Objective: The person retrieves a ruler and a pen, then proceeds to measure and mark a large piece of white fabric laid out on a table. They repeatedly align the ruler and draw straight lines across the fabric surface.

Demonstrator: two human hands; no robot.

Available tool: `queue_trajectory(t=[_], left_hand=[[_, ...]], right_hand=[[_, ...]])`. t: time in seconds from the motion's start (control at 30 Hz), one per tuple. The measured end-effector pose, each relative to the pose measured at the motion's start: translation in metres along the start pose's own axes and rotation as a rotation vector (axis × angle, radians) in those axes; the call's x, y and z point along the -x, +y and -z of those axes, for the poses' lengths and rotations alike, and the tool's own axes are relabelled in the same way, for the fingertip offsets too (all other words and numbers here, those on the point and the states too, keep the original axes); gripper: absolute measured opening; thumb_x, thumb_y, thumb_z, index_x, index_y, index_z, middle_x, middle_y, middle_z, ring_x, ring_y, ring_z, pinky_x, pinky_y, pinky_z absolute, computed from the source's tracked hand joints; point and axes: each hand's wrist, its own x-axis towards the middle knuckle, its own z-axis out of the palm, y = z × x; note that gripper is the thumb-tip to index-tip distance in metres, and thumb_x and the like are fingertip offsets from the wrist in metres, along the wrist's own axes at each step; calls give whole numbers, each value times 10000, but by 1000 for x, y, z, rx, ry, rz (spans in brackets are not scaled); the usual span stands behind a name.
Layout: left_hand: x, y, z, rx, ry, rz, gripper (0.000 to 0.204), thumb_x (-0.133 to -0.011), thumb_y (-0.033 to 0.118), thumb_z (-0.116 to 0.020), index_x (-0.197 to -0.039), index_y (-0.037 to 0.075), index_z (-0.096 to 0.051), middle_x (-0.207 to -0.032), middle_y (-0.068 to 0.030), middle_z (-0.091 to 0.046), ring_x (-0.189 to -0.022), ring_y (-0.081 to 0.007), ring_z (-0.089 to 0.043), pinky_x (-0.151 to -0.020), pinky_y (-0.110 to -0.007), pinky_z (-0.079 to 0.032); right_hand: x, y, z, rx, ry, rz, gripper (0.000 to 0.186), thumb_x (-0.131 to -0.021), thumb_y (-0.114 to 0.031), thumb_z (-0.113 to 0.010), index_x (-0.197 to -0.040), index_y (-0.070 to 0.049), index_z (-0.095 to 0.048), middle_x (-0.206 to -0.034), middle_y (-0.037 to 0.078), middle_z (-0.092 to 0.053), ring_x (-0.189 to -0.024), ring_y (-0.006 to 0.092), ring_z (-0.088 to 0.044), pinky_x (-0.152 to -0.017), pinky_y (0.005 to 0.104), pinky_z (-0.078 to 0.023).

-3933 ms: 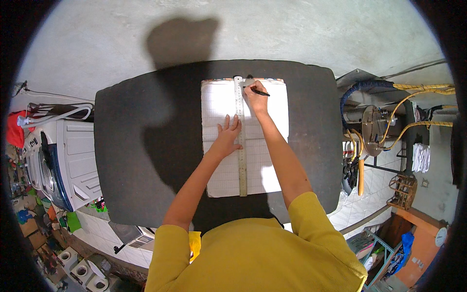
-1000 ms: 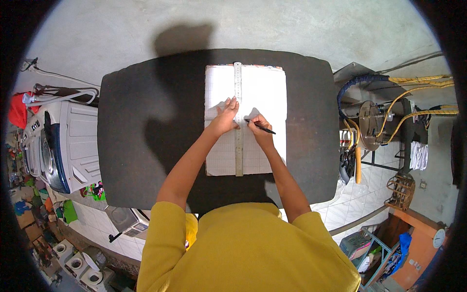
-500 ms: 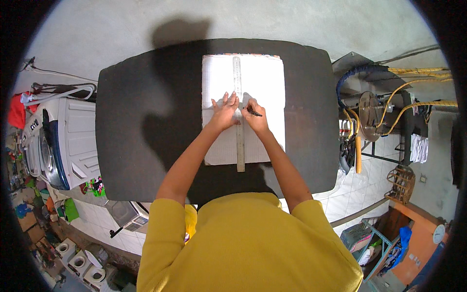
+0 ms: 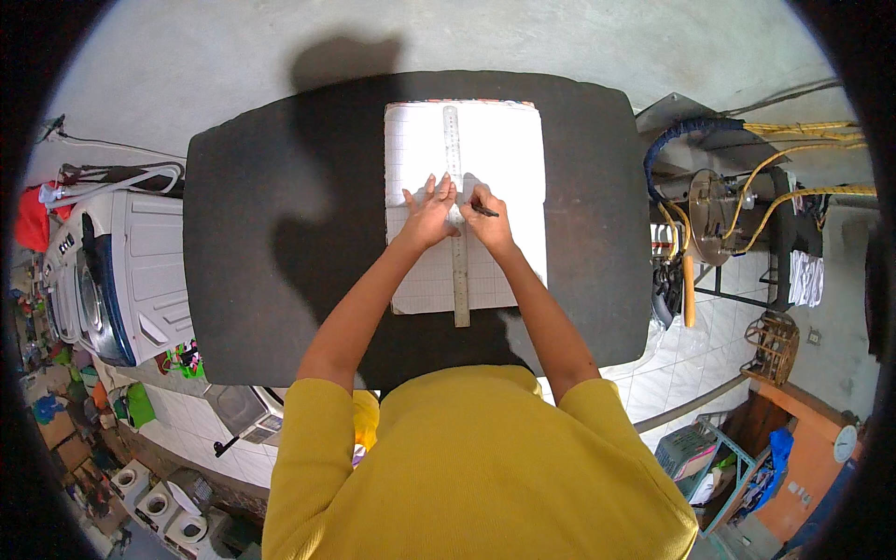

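A notebook [image 4: 509,271] lies open on the dark table, with faint ruled lines on its white pages. Down its middle runs a long, clear ruler [image 4: 453,140], whose lower end sticks out past the page's near edge. My left hand [image 4: 431,215] presses flat on the ruler and the left page, fingers spread. Close beside it, on the ruler's right edge, my right hand [image 4: 491,224] grips a black pen [image 4: 484,211]. The pen's tip is hidden by my fingers, so I cannot tell whether a line shows there.
The black table [image 4: 252,224] reaches out on both sides of the notebook, against a pale wall. A white washing machine [image 4: 149,271] stands at its left. To the right are yellow cables [image 4: 803,194] and a round pan lid [image 4: 711,217].
Both hands, the ruler and the pen stay almost in place. The whole picture has shifted very slightly.
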Motion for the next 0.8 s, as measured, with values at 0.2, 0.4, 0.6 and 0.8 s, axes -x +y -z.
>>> queue_trajectory(t=[0.2,0.4,0.6,0.8], left_hand=[[-1,1,-1,-6,-11,18,954,-631,324,-760,-1392,85,-236,-1490,-38,-102,-1367,-284,-69,-995,-696,-63],[-2,5,-7,-41,11,60,931,-628,318,-763,-1381,112,-256,-1486,-28,-112,-1366,-275,-77,-954,-749,-60],[-2,11,-6,-63,23,123,878,-650,342,-743,-1371,146,-280,-1484,-1,-119,-1365,-255,-93,-930,-774,-47],[-1,10,-9,-98,46,125,836,-669,326,-728,-1360,145,-294,-1483,9,-120,-1363,-258,-104,-920,-783,-46]], right_hand=[[0,1,0,-5,9,8,186,-681,-101,-606,-746,26,-486,-644,202,-545,-587,309,-564,-571,361,-445],[-3,7,-3,40,-9,45,212,-686,-124,-618,-752,27,-485,-657,212,-545,-621,352,-566,-583,390,-446],[2,11,-4,149,-74,162,208,-700,-121,-623,-814,5,-501,-652,190,-546,-636,353,-563,-600,395,-449],[15,4,-2,213,-82,258,205,-703,-69,-631,-868,-9,-524,-681,173,-580,-655,356,-577,-596,422,-463]])
